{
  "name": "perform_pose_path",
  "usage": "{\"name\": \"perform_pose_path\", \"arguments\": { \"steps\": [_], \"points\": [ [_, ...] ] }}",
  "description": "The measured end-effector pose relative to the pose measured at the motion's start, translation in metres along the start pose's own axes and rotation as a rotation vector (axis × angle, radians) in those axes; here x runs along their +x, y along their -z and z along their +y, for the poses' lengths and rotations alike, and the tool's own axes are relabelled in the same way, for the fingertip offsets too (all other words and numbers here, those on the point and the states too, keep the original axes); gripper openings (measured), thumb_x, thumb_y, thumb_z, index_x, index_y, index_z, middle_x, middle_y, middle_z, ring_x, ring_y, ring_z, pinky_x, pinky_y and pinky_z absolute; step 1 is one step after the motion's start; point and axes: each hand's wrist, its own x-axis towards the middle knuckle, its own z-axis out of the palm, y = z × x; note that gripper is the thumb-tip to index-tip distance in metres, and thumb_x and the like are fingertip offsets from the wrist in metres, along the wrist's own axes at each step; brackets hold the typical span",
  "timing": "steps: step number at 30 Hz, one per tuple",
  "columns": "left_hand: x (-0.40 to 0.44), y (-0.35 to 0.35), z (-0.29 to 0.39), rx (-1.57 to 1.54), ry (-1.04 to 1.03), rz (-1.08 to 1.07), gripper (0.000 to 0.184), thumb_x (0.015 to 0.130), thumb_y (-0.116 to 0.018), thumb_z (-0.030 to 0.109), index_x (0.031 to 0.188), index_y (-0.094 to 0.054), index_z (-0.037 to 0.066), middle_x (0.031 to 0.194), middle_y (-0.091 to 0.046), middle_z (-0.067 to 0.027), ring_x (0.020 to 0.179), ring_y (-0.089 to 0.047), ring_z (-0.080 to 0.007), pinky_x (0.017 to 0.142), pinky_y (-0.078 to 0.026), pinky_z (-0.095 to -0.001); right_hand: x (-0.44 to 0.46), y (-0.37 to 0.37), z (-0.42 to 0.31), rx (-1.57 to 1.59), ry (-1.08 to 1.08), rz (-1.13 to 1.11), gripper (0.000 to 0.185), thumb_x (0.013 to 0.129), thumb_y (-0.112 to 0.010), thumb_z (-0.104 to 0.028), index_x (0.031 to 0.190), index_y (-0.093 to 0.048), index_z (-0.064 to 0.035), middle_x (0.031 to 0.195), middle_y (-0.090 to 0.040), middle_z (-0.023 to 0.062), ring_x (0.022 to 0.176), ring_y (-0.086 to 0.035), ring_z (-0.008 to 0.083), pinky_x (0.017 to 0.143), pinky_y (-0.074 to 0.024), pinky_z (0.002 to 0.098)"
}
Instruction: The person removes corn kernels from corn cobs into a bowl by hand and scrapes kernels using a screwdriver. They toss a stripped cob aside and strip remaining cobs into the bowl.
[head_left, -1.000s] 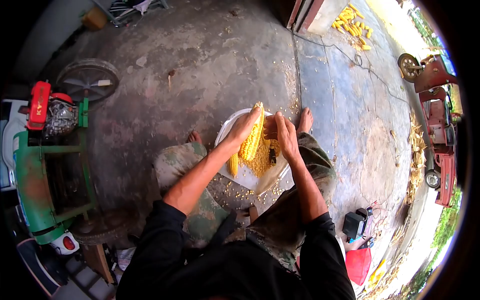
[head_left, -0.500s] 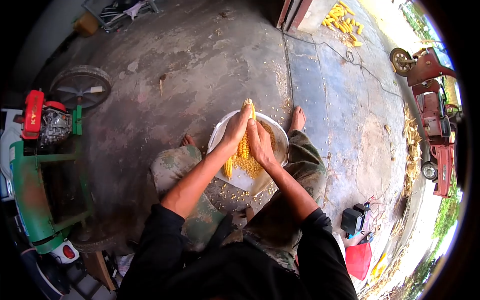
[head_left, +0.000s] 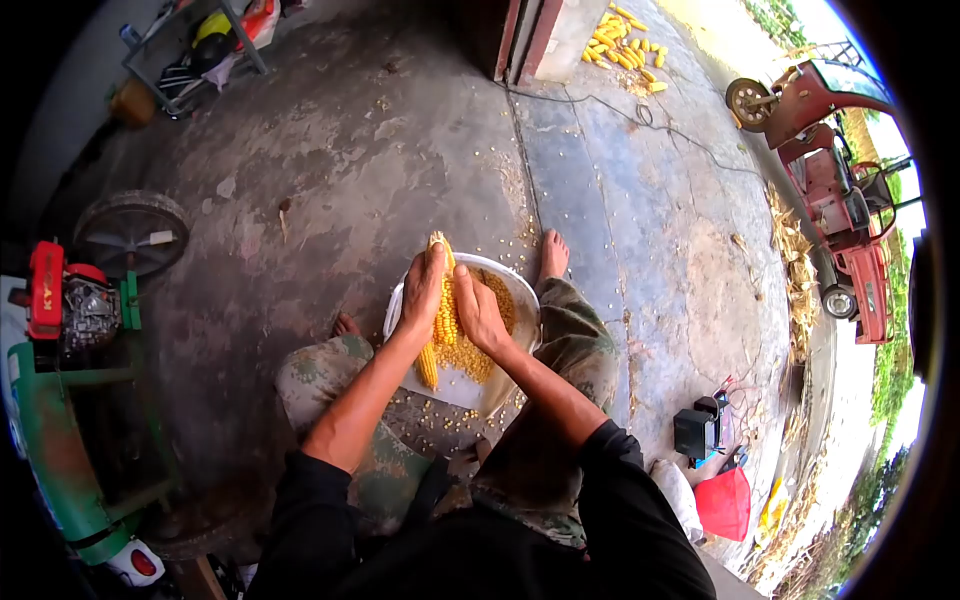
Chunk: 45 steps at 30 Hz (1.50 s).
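A yellow corn cob [head_left: 448, 258] stands tilted between my hands, its pale end pointing away from me. My left hand [head_left: 424, 292] is closed around its left side. My right hand [head_left: 481, 314] lies against its right side, thumb along the kernels; its curled fingers are partly hidden. Under both hands is a white basin [head_left: 393, 318], holding loose corn kernels [head_left: 470, 365]. Another cob [head_left: 428, 368] leans at the basin's near left, and more yellow cob surface shows between my wrists.
Scattered kernels lie on the concrete floor [head_left: 350, 150] around the basin. A green machine with a red engine [head_left: 46, 290] stands left. At right are a black box [head_left: 694, 432], a red bag [head_left: 722, 503] and a red three-wheeler [head_left: 830, 200]. Cobs [head_left: 625, 45] lie beyond the doorway.
The view has shifted, so the whole scene sits lower and further left. My right hand's thumb has moved slightly away from my left hand, showing more of the cob between them.
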Motion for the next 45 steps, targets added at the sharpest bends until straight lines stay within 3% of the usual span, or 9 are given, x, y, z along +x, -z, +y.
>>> {"name": "perform_pose_path", "arguments": {
  "steps": [8,13,19,22,32,34,38,42,45],
  "points": [
    [0.001,0.001,-0.006,0.054,-0.059,-0.023,0.049,0.098,-0.051,0.049,0.112,-0.058,0.003,0.097,-0.056,-0.0060,0.090,-0.051,-0.0157,0.081,-0.043,-0.0312,0.003,-0.004,0.017,0.008,0.024,-0.041,0.058,0.105,-0.028,-0.042,0.100,-0.058,0.0067,0.081,-0.059,0.0296,0.082,-0.058,0.0476,0.075,-0.0428,0.0494],
    [0.004,0.009,0.005,-0.184,0.102,-0.097,0.047,0.097,-0.054,0.046,0.116,-0.058,0.003,0.105,-0.059,-0.0074,0.094,-0.056,-0.0143,0.081,-0.047,-0.0299,0.000,-0.002,0.014,0.192,0.160,-0.028,0.053,0.106,-0.032,-0.037,0.128,-0.054,0.0060,0.089,-0.062,0.0076,0.078,-0.053,0.0166,0.073,-0.0451,0.0321],
    [0.011,0.009,-0.006,-0.147,0.001,-0.059,0.047,0.096,-0.056,0.045,0.117,-0.056,0.003,0.098,-0.063,-0.0093,0.087,-0.063,-0.0173,0.077,-0.051,-0.0305,0.002,-0.001,0.007,0.058,-0.066,-0.197,0.061,0.104,-0.034,-0.044,0.126,-0.054,0.0085,0.096,-0.065,0.0179,0.092,-0.061,0.0243,0.085,-0.0458,0.0355],
    [0.008,0.010,-0.008,-0.138,0.043,-0.068,0.050,0.096,-0.055,0.047,0.119,-0.054,0.002,0.099,-0.062,-0.0087,0.090,-0.063,-0.0173,0.078,-0.052,-0.0311,-0.001,-0.014,0.006,0.013,0.191,-0.042,0.064,0.104,-0.032,-0.047,0.125,-0.053,0.0092,0.111,-0.061,0.0341,0.109,-0.059,0.0461,0.092,-0.0437,0.0462],
    [0.010,0.009,-0.017,0.122,-0.046,0.041,0.057,0.096,-0.053,0.053,0.118,-0.056,0.001,0.107,-0.060,-0.0092,0.097,-0.058,-0.0158,0.083,-0.047,-0.0289,0.000,-0.009,0.022,-0.133,0.010,-0.124,0.057,0.106,-0.029,-0.040,0.118,-0.057,0.0071,0.092,-0.063,0.0311,0.087,-0.062,0.0462,0.077,-0.0459,0.0466],
    [0.009,0.007,-0.013,0.122,-0.028,0.059,0.058,0.096,-0.053,0.054,0.118,-0.057,0.000,0.107,-0.060,-0.0092,0.097,-0.056,-0.0150,0.084,-0.046,-0.0287,0.000,-0.011,0.024,-0.054,0.071,-0.033,0.056,0.106,-0.030,-0.041,0.109,-0.060,0.0063,0.076,-0.062,0.0221,0.071,-0.061,0.0369,0.068,-0.0454,0.0439],
    [0.006,0.006,-0.005,-0.038,-0.041,0.028,0.055,0.098,-0.049,0.052,0.105,-0.056,-0.002,0.093,-0.059,-0.0095,0.084,-0.056,-0.0159,0.074,-0.046,-0.0308,-0.002,-0.009,0.011,0.207,0.006,0.024,0.060,0.105,-0.034,-0.046,0.111,-0.061,0.0070,0.076,-0.060,0.0110,0.072,-0.060,0.0214,0.068,-0.0467,0.0378],
    [0.018,0.012,-0.018,-0.087,-0.005,0.038,0.056,0.096,-0.053,0.053,0.113,-0.056,0.000,0.094,-0.063,-0.0087,0.086,-0.061,-0.0164,0.077,-0.050,-0.0300,0.000,-0.004,0.009,0.057,-0.293,-0.213,0.063,0.104,-0.034,-0.047,0.124,-0.056,0.0087,0.086,-0.065,0.0173,0.082,-0.065,0.0266,0.074,-0.0494,0.0374],
    [0.023,0.013,-0.030,-0.061,-0.047,0.071,0.055,0.097,-0.052,0.052,0.111,-0.054,-0.001,0.091,-0.063,-0.0091,0.083,-0.063,-0.0175,0.074,-0.051,-0.0305,0.000,-0.021,0.023,-0.156,0.289,0.035,0.066,0.104,-0.033,-0.047,0.131,-0.049,0.0104,0.091,-0.066,0.0243,0.082,-0.069,0.0321,0.072,-0.0532,0.0384]
  ]
}}
